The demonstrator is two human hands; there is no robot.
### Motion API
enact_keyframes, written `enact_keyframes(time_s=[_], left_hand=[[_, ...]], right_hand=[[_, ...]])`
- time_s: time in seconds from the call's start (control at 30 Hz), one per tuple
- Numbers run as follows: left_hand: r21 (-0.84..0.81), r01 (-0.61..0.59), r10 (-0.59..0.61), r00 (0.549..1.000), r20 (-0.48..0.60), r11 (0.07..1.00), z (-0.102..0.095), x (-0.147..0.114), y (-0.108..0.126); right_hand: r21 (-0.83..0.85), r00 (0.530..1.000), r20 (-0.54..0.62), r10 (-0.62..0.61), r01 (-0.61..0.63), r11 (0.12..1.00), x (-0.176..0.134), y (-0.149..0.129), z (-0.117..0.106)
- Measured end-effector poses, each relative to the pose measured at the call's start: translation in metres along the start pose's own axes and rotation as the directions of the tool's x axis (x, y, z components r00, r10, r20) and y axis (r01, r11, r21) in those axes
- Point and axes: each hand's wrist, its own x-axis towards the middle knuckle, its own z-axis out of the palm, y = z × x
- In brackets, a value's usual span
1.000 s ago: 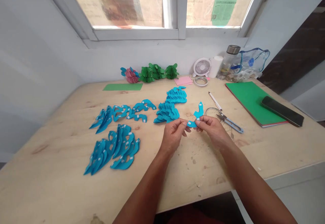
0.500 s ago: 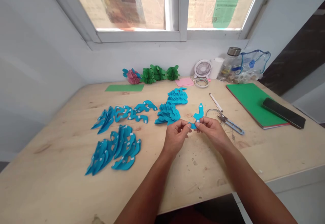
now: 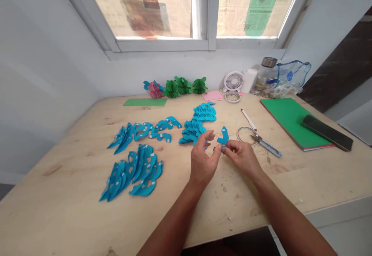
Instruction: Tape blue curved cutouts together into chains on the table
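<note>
My right hand (image 3: 242,156) pinches a curved blue paper cutout (image 3: 223,136) by its lower end, above the table. The piece curls upward and carries small white squares. My left hand (image 3: 204,158) is open, its index finger raised away from the thumb. Its thumb tip touches or nearly touches the low end of the cutout beside my right fingertips; which one is hard to tell. Just beyond my left hand stand two fanned blue paper stacks, a nearer stack (image 3: 192,132) and a farther stack (image 3: 205,112).
Blue cutouts with white squares lie in a back group (image 3: 139,130) and a front group (image 3: 132,174) at left. Scissors (image 3: 266,144), a tape ring (image 3: 238,135), a pen (image 3: 248,119) and a phone (image 3: 327,132) on a green folder (image 3: 286,112) are at right. Green paper shapes (image 3: 183,86) line the wall.
My left fingers have spread apart, letting go of the cutout's left end. The cutout has shifted slightly left and toward me in my right hand. The camera view has tilted a little.
</note>
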Motion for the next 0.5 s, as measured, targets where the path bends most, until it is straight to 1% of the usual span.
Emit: enact_keyframes(time_s=[0.1,0.23,0.33,0.5], left_hand=[[0.081,-0.046,0.047,0.999,-0.01,0.996,0.003,-0.004,0.002],[0.176,-0.083,0.092,0.995,-0.048,0.981,0.007,-0.007,0.002],[0.212,-0.088,0.105,0.992,-0.07,0.973,0.007,-0.007,0.0],[0.224,-0.075,0.092,0.993,-0.07,0.972,0.007,-0.007,-0.001]], right_hand=[[-0.043,1.0,-0.008,-0.01,0.009,0.999,-0.001,-0.003,0.001],[-0.117,1.0,0.001,-0.005,0.005,0.993,-0.003,-0.004,0.004],[-0.158,1.0,0.011,-0.017,0.019,0.987,-0.004,-0.005,0.008],[-0.209,1.0,0.013,-0.01,0.013,0.978,-0.005,-0.007,0.012]])
